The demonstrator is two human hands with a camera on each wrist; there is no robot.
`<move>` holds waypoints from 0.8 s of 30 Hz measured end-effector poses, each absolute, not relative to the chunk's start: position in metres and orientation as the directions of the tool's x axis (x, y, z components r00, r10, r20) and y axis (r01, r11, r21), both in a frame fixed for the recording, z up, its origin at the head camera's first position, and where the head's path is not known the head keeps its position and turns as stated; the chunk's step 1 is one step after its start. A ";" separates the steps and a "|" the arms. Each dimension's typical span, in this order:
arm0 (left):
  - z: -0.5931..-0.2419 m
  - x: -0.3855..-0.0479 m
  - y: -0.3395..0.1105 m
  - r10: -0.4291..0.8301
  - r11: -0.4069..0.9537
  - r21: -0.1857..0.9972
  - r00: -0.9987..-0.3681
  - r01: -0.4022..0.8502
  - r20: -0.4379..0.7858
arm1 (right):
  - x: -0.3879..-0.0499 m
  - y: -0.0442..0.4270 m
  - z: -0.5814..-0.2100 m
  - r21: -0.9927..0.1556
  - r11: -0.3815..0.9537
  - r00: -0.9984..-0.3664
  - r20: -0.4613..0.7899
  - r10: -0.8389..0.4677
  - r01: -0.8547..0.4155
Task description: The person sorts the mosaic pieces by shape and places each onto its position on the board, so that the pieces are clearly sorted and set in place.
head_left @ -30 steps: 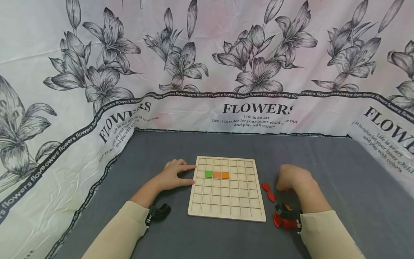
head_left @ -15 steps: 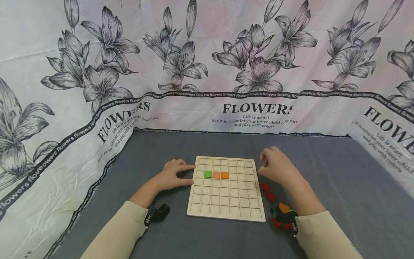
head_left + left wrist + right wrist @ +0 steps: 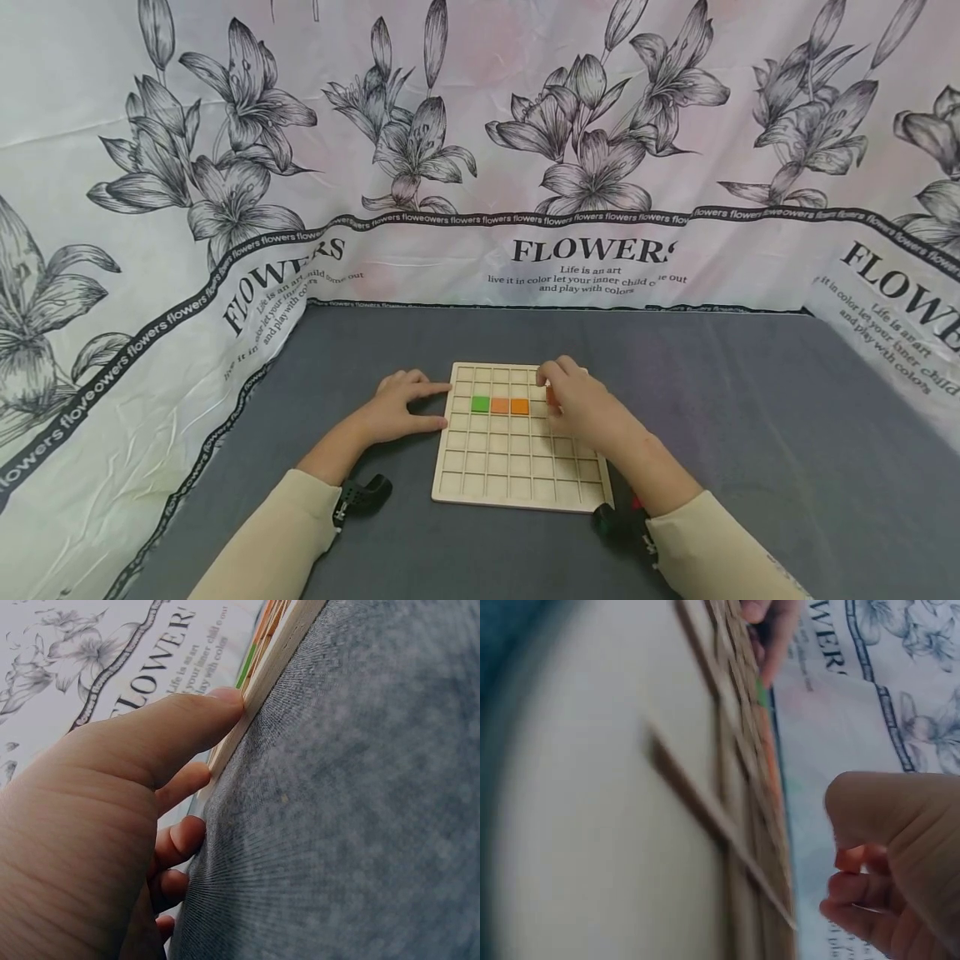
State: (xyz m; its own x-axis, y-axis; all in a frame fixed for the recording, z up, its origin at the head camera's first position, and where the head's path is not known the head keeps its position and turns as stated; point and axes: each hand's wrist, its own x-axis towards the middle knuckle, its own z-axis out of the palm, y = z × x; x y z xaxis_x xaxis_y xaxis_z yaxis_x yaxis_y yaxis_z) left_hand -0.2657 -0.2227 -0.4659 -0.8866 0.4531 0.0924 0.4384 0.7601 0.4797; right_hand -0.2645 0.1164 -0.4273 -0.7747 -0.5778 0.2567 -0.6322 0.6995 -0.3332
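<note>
A square wooden grid board (image 3: 495, 486) lies on the grey cloth. In its second row from the back sit a green tile (image 3: 480, 404), a light orange tile (image 3: 500, 406) and a deeper orange tile (image 3: 520, 407), side by side. My left hand (image 3: 397, 407) touches the board's left edge with thumb and index finger spread; in the left wrist view the thumb (image 3: 202, 712) presses the rim. Above the board's right half, my right hand (image 3: 588, 408) pinches an orange-red tile (image 3: 849, 859), mostly covered by the fingers and raised off the grid in the right wrist view.
A bit of a red piece (image 3: 637, 502) shows beside the right wrist; the right forearm and its black wrist camera (image 3: 621, 525) hide the area around it. Behind the grey tabletop (image 3: 720, 383) hangs a white flower-printed cloth (image 3: 435, 258).
My right hand has moved left from beside the loose pieces to above the board, bringing the orange-red tile. The left hand stays at the board's edge.
</note>
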 end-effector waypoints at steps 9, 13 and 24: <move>-0.464 -0.266 -0.221 0.463 0.751 0.487 -0.882 0.445 0.092 | -0.266 0.114 -0.443 -0.375 0.670 -0.763 0.221 -0.607 -0.641; -0.464 -0.265 -0.221 0.459 0.756 0.483 -0.884 0.442 0.089 | -0.267 0.114 -0.444 -0.433 0.657 -0.779 0.225 -0.585 -0.618; -0.467 -0.265 -0.223 0.460 0.750 0.487 -0.882 0.447 0.101 | -0.270 0.124 -0.432 -0.510 0.625 -0.783 0.175 -0.597 -0.591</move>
State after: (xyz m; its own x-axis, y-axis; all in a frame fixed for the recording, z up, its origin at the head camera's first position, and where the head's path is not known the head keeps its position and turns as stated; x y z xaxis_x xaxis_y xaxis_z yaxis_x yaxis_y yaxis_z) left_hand -0.2651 -0.2233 -0.4666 -0.8824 0.4595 0.1015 0.4468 0.7504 0.4870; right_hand -0.2702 0.1239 -0.4318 -0.7826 -0.5973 0.1755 -0.5913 0.6251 -0.5095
